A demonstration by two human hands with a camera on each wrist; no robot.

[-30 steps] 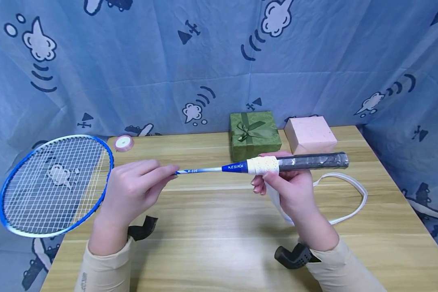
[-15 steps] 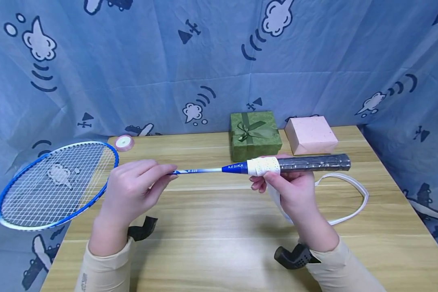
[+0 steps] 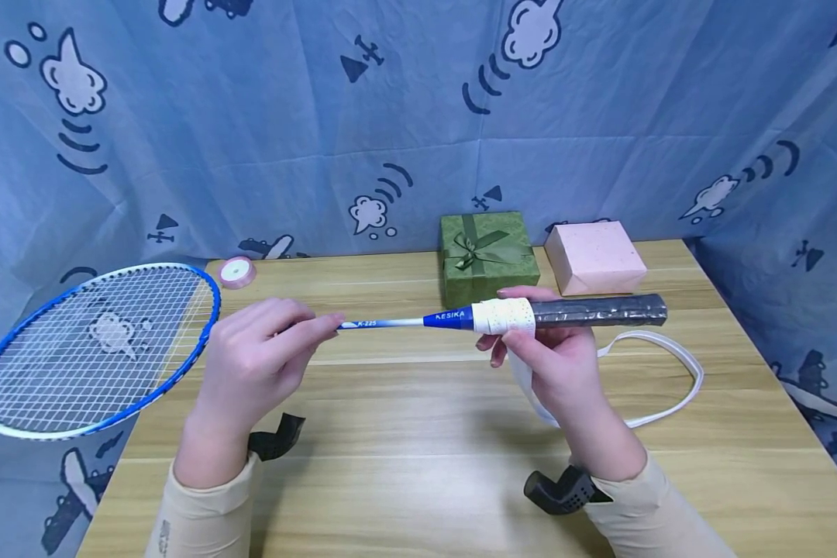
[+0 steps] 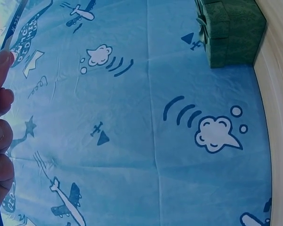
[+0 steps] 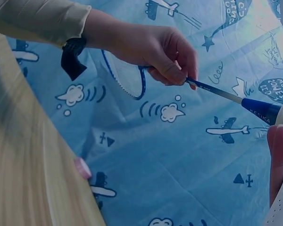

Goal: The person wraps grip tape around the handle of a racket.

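A blue and white badminton racket (image 3: 449, 318) is held level above the table, its strung head (image 3: 98, 349) to the left. My left hand (image 3: 254, 360) pinches the thin shaft (image 3: 384, 322) between thumb and fingers. White perforated grip tape (image 3: 502, 316) is wound around the top of the black handle (image 3: 600, 311), beside the blue cone. My right hand (image 3: 561, 364) holds the tape there, thumb in front and fingers behind. A loose tail of tape (image 3: 683, 356) hangs below that hand and loops on the table. In the right wrist view, the left hand (image 5: 165, 54) grips the shaft.
At the back of the wooden table (image 3: 404, 465) stand a green gift box (image 3: 488, 260) with a bow and a pink box (image 3: 595, 258). A pink-rimmed ribbon roll (image 3: 237, 273) lies at the back left. Blue patterned cloth (image 3: 286, 116) hangs behind.
The racket has turned about its shaft, so its head looks flatter and reaches further left. Both hands stay nearly in place, with small finger shifts. The wound tape looks much the same.
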